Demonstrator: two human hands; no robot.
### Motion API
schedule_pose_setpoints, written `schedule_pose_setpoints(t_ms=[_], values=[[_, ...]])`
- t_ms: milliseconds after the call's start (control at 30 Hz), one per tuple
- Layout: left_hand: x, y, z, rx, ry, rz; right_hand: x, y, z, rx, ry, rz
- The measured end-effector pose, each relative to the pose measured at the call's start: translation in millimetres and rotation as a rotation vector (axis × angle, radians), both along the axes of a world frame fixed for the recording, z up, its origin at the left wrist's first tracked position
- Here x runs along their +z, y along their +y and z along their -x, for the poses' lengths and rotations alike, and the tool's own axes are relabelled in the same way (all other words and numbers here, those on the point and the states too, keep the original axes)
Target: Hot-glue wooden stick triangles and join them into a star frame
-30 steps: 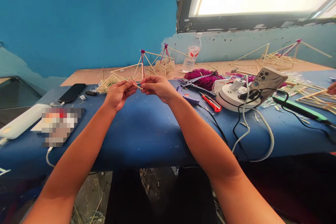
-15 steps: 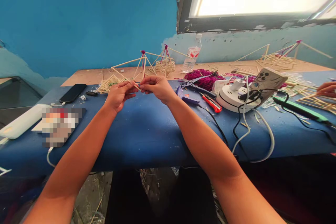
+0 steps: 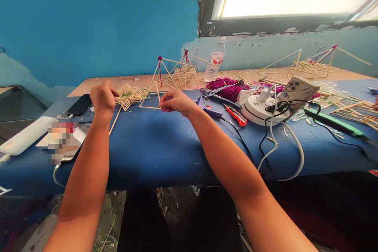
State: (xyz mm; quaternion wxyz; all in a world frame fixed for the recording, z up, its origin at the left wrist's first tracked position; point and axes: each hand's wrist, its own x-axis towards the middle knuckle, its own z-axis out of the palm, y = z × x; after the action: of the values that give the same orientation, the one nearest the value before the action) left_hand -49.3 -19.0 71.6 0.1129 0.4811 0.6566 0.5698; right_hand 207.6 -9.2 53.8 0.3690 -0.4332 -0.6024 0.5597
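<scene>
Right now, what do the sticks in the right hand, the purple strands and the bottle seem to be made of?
The sticks in the right hand: probably wood or bamboo; pale tan, seemingly unpainted. The purple strands: likely yarn, matt-looking, in a tangled heap. The bottle: probably smooth plastic, being see-through and glossy, with a printed label.

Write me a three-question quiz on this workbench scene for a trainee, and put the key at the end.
1. What is the person's right hand pinching?
2. True or false: the red cutter lies to the right of that hand in the picture.
3. Which colour is the heap of yarn near the clear bottle?
A) Green
B) Yellow
C) Purple

Key: 1. Thin pale sticks, gripped at the fingertips. 2. True. 3. C.
</scene>
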Motion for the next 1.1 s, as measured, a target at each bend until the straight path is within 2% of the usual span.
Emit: schedule_pose_setpoints(t_ms=[100, 200, 267, 400, 467, 567, 733, 867, 1000, 1100], values=[[-0.4, 2.7, 5.5, 0.025, -0.117, -0.022, 1.0, 0.1, -5.7, 0.070, -0.162, 0.095], [-10.3, 4.1, -1.5, -0.104, 0.045, 0.049, 0.5, 3.6, -13.2, 0.145, -0.329, 0.075], [-21.4, 6.5, -7.7, -0.241, 0.231, 0.124, -2.1, 9.2, -18.5, 0.088, -0.461, -0.044], [-46.2, 15.2, -15.9, -0.509, 0.598, 0.216, -13.6, 25.3, -27.8, -0.196, -0.644, -0.274], [-55.8, 19.3, -16.7, -0.552, 0.695, 0.262, -21.1, 32.0, -29.7, -0.267, -0.680, -0.328], [-63.9, 22.5, -15.3, -0.565, 0.769, 0.313, -32.9, 37.0, -26.8, -0.242, -0.693, -0.395], [-67.1, 22.9, -15.1, -0.567, 0.735, 0.334, -47.5, 39.0, -17.4, -0.091, -0.673, -0.496], [-59.9, 18.8, -18.2, -0.581, 0.681, 0.362, -45.2, 37.5, -20.8, -0.008, -0.651, -0.513], [-48.5, -1.5, -12.8, -0.721, 0.607, 0.332, -38.3, 24.4, -33.1, 0.063, -0.624, -0.446], [-49.9, -26.9, 0.4, -0.754, 0.561, 0.279, -41.3, 6.9, -46.9, 0.037, -0.573, -0.435]])
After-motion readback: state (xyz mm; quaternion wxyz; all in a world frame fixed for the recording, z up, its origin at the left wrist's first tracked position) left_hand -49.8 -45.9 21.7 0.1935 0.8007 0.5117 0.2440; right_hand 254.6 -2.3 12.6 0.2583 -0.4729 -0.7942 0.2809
